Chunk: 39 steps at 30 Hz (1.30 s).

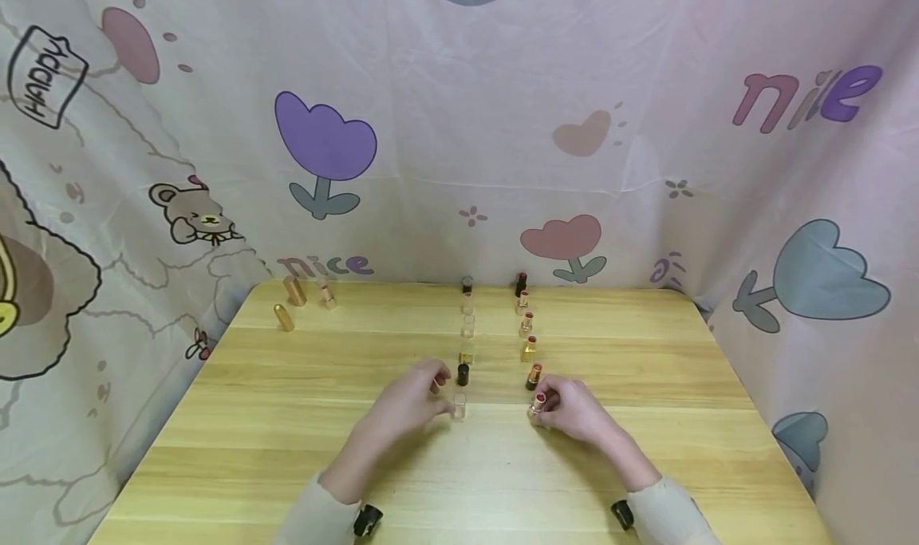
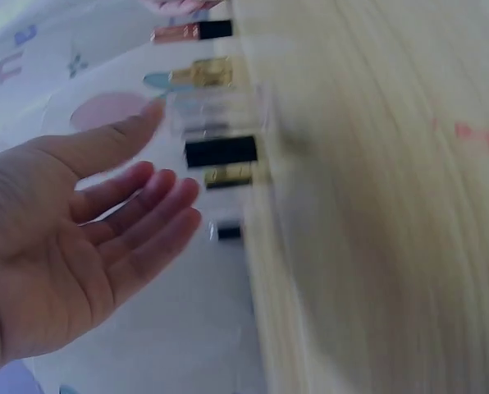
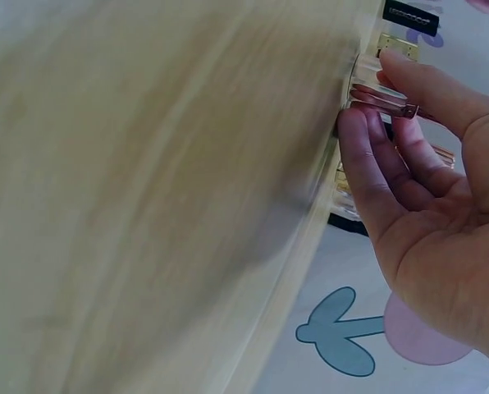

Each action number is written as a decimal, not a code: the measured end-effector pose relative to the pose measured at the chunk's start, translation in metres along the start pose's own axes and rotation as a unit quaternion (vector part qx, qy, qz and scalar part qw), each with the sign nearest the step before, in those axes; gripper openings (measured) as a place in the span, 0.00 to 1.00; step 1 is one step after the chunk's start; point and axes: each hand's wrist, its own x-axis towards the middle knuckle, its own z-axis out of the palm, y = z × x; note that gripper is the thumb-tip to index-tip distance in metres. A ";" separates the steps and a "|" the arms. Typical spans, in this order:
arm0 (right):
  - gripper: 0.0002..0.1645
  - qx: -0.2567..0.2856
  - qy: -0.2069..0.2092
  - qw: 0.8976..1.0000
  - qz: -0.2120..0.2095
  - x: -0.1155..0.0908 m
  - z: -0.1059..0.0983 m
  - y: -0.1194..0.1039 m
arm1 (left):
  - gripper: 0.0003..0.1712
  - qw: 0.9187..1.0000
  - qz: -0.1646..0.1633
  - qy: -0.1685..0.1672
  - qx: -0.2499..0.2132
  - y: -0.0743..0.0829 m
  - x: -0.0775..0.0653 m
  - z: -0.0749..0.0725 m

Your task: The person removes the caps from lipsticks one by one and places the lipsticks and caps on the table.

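Observation:
Two rows of lipstick parts run back across the wooden table (image 1: 502, 457). At the near end of the right row, my right hand (image 1: 574, 409) pinches an uncapped lipstick (image 1: 538, 403) between thumb and fingers; in the right wrist view its base shows between the fingertips (image 3: 354, 123). My left hand (image 1: 411, 397) is beside the near end of the left row, fingers loosely bent and holding nothing. Its thumb is right at a clear cap (image 1: 459, 406), with a black cap (image 1: 463, 375) just behind. Behind the right hand stands a lipstick with a dark base (image 1: 534, 377).
Farther back are more caps (image 1: 468, 325) on the left and open lipsticks (image 1: 527, 324) on the right. At the back left corner stand a gold tube (image 1: 284, 317), a copper tube (image 1: 294, 291) and a pinkish lipstick (image 1: 327, 296). A printed curtain (image 1: 459, 130) hangs behind the table.

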 end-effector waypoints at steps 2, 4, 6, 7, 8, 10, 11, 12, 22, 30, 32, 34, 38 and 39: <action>0.17 0.002 0.001 1.000 0.004 0.000 0.000 0.000 | 0.26 0.999 -0.009 0.030 -0.021 -0.002 -0.004 -0.007; 0.17 0.004 0.001 1.000 0.008 0.000 0.000 -0.001 | 0.26 0.997 -0.016 0.069 -0.033 -0.007 -0.006 -0.014; 0.17 0.004 0.002 1.000 0.011 0.000 0.001 -0.001 | 0.26 0.992 -0.019 0.113 -0.050 -0.013 -0.009 -0.021; 0.17 0.004 0.003 1.000 0.012 0.000 0.001 -0.001 | 0.25 0.989 -0.019 0.135 -0.059 -0.017 -0.009 -0.024; 0.17 0.005 0.003 1.000 0.013 0.000 0.001 -0.001 | 0.25 0.985 -0.017 0.157 -0.068 -0.022 -0.010 -0.028; 0.17 0.009 0.004 1.000 0.016 0.001 0.002 -0.001 | 0.25 0.975 -0.012 0.202 -0.089 -0.032 -0.010 -0.034; 0.17 0.009 0.005 1.000 0.017 0.001 0.002 0.000 | 0.25 0.970 -0.010 0.223 -0.100 -0.036 -0.010 -0.037; 0.17 0.009 0.006 1.000 0.018 0.000 0.002 0.000 | 0.25 0.963 -0.009 0.244 -0.111 -0.041 -0.009 -0.040; 0.17 0.002 0.018 1.000 0.009 -0.002 0.002 0.001 | 0.28 0.883 -0.052 0.442 -0.149 -0.098 0.001 -0.063; 0.18 0.005 0.018 1.000 0.005 -0.004 0.002 0.003 | 0.37 0.830 -0.132 0.517 -0.163 -0.135 0.003 -0.088; 0.19 0.005 0.018 1.000 0.002 -0.004 0.003 0.003 | 0.39 0.827 -0.153 0.515 -0.162 -0.144 0.004 -0.095; 0.19 0.006 0.018 1.000 0.001 -0.004 0.003 0.002 | 0.40 0.827 -0.171 0.511 -0.160 -0.152 0.006 -0.101; 0.19 0.010 0.017 1.000 0.003 -0.003 0.003 0.002 | 0.41 0.831 -0.207 0.489 -0.164 -0.168 0.011 -0.110; 0.19 0.012 0.016 1.000 0.003 -0.003 0.003 0.001 | 0.41 0.832 -0.216 0.482 -0.167 -0.171 0.012 -0.112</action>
